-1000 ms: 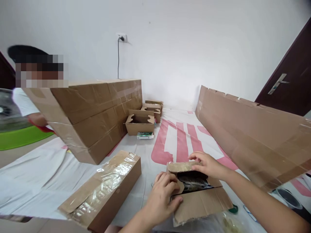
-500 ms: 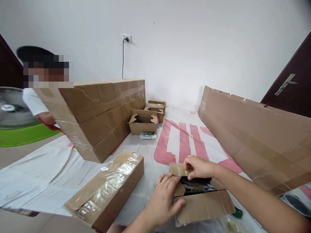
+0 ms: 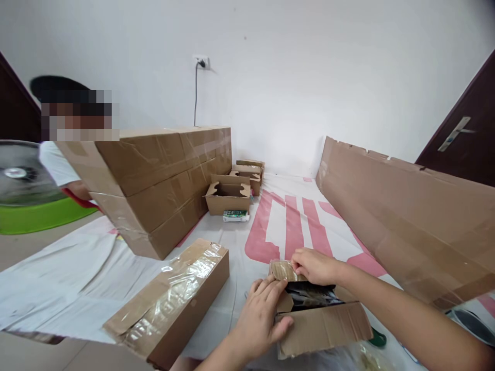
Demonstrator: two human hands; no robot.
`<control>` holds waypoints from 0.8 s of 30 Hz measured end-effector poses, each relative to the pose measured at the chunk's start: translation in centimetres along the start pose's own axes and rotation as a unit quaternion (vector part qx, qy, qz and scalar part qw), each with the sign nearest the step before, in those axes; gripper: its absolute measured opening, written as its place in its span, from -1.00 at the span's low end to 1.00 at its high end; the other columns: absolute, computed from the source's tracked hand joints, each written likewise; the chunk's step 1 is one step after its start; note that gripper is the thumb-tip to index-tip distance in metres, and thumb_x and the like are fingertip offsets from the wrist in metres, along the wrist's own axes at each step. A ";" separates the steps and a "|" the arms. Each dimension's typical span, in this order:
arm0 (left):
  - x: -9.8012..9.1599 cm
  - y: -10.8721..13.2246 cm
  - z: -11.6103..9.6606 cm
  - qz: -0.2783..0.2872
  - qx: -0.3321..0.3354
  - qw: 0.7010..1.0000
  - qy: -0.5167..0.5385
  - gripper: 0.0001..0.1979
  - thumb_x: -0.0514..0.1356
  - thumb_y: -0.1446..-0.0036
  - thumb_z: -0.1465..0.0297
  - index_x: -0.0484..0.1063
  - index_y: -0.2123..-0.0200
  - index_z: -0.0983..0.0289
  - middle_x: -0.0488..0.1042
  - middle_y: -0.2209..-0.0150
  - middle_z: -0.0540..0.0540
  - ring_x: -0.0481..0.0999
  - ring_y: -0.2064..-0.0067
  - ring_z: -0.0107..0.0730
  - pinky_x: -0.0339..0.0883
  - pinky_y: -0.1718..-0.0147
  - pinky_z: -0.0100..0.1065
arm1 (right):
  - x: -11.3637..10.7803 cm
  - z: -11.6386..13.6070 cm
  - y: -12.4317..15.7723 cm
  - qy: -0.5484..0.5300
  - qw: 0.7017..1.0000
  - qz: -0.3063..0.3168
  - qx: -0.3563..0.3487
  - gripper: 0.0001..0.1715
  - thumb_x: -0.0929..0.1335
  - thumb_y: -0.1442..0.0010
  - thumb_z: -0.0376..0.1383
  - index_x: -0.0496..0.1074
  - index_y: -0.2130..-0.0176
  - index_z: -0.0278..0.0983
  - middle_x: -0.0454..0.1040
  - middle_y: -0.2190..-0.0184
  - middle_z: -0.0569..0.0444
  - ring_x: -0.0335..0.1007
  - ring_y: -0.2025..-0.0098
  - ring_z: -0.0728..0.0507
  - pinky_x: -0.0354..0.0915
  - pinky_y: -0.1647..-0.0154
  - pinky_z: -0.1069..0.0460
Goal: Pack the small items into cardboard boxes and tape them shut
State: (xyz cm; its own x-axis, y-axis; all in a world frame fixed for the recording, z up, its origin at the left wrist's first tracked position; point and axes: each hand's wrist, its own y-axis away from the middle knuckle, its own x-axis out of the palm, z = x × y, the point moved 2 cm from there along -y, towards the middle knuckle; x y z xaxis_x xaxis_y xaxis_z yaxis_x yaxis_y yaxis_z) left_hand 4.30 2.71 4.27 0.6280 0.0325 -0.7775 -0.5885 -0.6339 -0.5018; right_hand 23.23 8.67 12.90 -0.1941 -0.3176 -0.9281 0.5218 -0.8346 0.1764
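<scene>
A small cardboard box (image 3: 325,327) with its top flaps parted stands at the near edge of the table, dark, shiny contents (image 3: 311,296) showing inside. My left hand (image 3: 261,314) grips its left end, the fingers over the side flap and the thumb against the near side. At the far side, my right hand (image 3: 313,265) has its fingers curled and pinched on the taped back flap (image 3: 284,271). Its forearm crosses above the right end of the box.
To the left lies a long taped carton (image 3: 174,299), behind it a stack of cartons (image 3: 154,180). Open boxes (image 3: 228,203) and a small green-white pack (image 3: 235,216) sit farther back. A cardboard panel (image 3: 406,216) borders the right. Another person (image 3: 58,162) is behind the stack.
My right hand's fingers have curled in closer on the back flap, and its thumb no longer shows over the opening. My left hand has barely moved.
</scene>
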 end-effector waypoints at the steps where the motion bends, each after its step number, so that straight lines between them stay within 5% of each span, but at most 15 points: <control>1: 0.0 0.0 0.0 -0.002 0.002 1.000 -0.001 -0.41 0.13 -0.22 0.15 0.15 -0.22 0.32 0.44 -0.08 0.30 0.37 -0.16 0.01 0.28 -0.05 0.05 | 0.0 0.0 0.3 0.005 1.000 -0.008 0.004 -0.86 0.33 -0.13 -0.48 0.42 0.29 -0.28 0.47 0.23 0.00 0.37 0.18 -0.12 0.21 0.15 0.03; 24: -0.3 -0.3 -0.2 0.000 0.001 1.000 -0.010 -0.45 0.12 -0.22 0.14 0.21 -0.18 0.31 0.46 -0.05 0.29 0.38 -0.13 0.01 0.30 -0.04 0.03 | 0.6 -0.1 1.1 0.055 0.997 -0.040 0.025 -0.89 0.32 -0.18 -0.39 0.38 0.22 -0.27 0.50 0.20 -0.03 0.41 0.18 -0.15 0.21 0.21 0.02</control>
State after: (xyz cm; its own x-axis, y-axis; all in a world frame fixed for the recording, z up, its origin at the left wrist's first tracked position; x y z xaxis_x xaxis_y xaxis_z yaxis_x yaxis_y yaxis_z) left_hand 4.44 2.73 4.71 0.6177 0.0467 -0.7850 -0.5896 -0.6330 -0.5016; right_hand 23.75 7.60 12.52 -0.1407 -0.1998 -0.9697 0.4658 -0.8776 0.1132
